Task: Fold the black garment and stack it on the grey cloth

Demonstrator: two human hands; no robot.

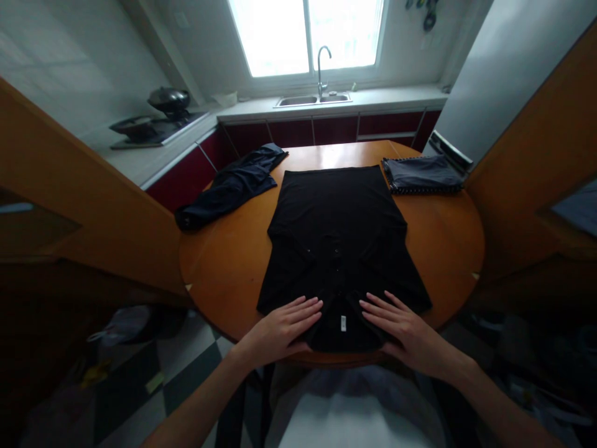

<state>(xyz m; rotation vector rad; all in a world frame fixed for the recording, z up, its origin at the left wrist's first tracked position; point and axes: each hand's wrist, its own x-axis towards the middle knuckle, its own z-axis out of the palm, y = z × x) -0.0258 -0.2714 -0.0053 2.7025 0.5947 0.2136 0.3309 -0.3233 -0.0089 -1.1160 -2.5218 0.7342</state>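
A black polo shirt (336,211) lies spread on the round wooden table, its collar end towards me and its hem at the far side. A small white label (344,323) shows inside the neck. My left hand (290,323) rests on the left side of the collar, fingers stretched out and flat. On the right side of the collar, my right hand (397,325) lies likewise, its fingers slightly spread. Both thumbs reach down by the near edge of the shirt; whether they go under the cloth I cannot tell.
Rumpled dark blue clothing (233,186) lies on the table's left. A folded dark grey garment (423,173) with a dotted edge sits at the back right. Wooden panels (88,205) flank the table (224,264). Beyond are a sink (298,101) and a stove (161,130).
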